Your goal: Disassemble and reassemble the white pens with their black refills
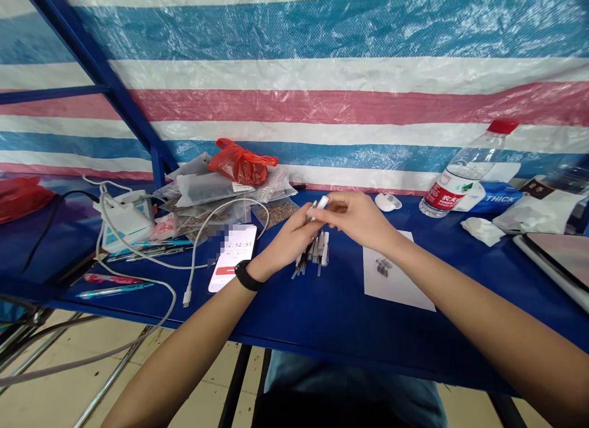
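Both my hands meet above the middle of the blue table [322, 317]. My left hand [288, 238], with a black band on the wrist, is closed round a thin pen-like part [318, 206] with a white end. My right hand [359, 216] pinches the same part from the right side. Below the hands a small bundle of similar thin pen parts [313, 253] lies on the table. To the right a white sheet of paper [396, 281] carries a few small grey pieces [383, 265].
A phone [232, 256] with a lit screen lies left of the hands, with white cables and a charger [124, 222]. Pens [115, 285], clear bags and a red bag [242, 161] sit behind. A water bottle [464, 173], tissue and a tablet [556, 256] are at right.
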Demonstrator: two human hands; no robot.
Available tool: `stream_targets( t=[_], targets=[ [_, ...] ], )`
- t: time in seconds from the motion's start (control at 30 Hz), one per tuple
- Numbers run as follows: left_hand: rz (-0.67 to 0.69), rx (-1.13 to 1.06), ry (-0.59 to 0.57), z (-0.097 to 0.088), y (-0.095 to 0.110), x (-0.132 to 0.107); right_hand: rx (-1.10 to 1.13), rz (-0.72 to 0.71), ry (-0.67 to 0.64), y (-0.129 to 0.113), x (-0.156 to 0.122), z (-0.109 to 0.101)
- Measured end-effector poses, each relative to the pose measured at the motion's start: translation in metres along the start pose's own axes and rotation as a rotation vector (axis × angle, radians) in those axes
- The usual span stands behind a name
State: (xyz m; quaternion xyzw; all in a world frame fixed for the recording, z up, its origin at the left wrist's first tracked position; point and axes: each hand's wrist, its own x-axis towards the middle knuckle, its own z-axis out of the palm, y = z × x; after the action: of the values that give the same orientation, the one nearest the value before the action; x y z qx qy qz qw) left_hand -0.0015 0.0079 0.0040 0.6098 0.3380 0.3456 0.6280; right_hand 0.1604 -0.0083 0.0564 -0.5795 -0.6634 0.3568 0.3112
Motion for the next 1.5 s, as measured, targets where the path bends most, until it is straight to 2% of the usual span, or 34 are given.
stream_targets(
  t=[0.1,0.13,0.2,0.27,0.33,0.53,0.63,0.77,0.93,1.1,1.2,1.33,1.4,1.47,1.5],
  targets=[
    [0.116,0.073,0.233,-0.007,-0.003,0.006,-0.171,0.062,0.072,-0.003,0.012,-0.003],
    [0.142,0.082,0.303,-0.009,-0.004,0.007,-0.271,0.109,0.054,-0.003,0.015,-0.003],
    [0.174,0.078,0.413,-0.011,-0.005,0.009,-0.492,0.214,-0.067,-0.002,0.019,0.000],
    [0.181,0.052,0.466,-0.012,-0.005,0.010,-0.631,0.294,-0.200,0.000,0.022,0.006],
    [0.174,0.033,0.477,-0.011,-0.005,0.010,-0.662,0.348,-0.266,0.000,0.026,0.013],
    [0.105,0.079,0.461,-0.010,0.000,0.006,-0.731,0.469,-0.301,-0.006,0.043,0.023],
    [0.079,0.105,0.448,-0.010,0.003,0.004,-0.710,0.505,-0.326,-0.009,0.049,0.023],
    [0.111,0.108,0.428,-0.008,0.002,0.002,-0.644,0.559,-0.328,-0.012,0.053,0.029],
    [0.109,0.138,0.412,-0.008,0.000,0.002,-0.496,0.575,-0.280,-0.009,0.055,0.034],
    [0.100,0.147,0.403,-0.007,0.001,0.002,-0.148,0.600,-0.267,0.006,0.055,0.026],
    [0.108,0.155,0.398,-0.007,0.002,0.001,0.094,0.573,-0.207,0.010,0.054,0.019],
    [0.121,0.130,0.364,-0.007,0.002,0.000,0.307,0.519,-0.009,0.002,0.045,0.006],
    [0.105,0.078,0.261,-0.005,0.002,-0.002,0.361,0.476,0.121,-0.004,0.033,-0.005],
    [0.053,-0.010,0.079,0.000,0.002,-0.006,0.394,0.396,0.278,-0.009,0.015,-0.019],
    [0.024,-0.048,-0.026,0.003,0.002,-0.009,0.433,0.312,0.409,-0.011,0.004,-0.026]
  ],
)
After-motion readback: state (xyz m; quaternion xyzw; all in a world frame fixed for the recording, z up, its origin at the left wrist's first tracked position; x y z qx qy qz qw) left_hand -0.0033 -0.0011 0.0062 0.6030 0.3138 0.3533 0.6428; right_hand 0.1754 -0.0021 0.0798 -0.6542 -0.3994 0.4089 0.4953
